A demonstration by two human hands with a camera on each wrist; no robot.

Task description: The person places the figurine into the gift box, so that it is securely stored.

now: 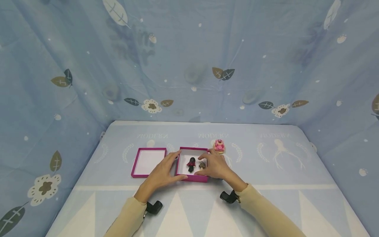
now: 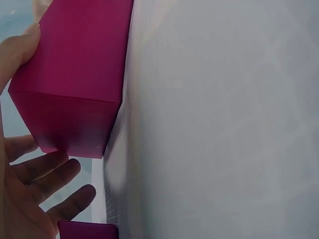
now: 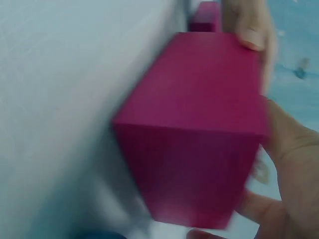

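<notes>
An open magenta box [image 1: 193, 178] with a white inside stands mid-table. In it lies a dark figurine [image 1: 191, 164] with red at its sides. Beside that, a small brown-headed figurine [image 1: 202, 165] is partly covered by my right hand [image 1: 217, 166], whose thumb and index finger hold it from either end. My left hand [image 1: 163, 174] holds the box's left side, its thumb on the front rim; in the left wrist view the fingers [image 2: 55, 167] spread along the wall. Motion blurs the right wrist view, and the box wall hides the figurines there.
The magenta-rimmed lid [image 1: 149, 148] lies left of the box, white inside up. A pink bear figurine [image 1: 219, 145] stands behind and right of the box. A dark blue thing [image 3: 102, 235] shows low in the right wrist view. A patterned curtain [image 1: 189, 65] surrounds the table.
</notes>
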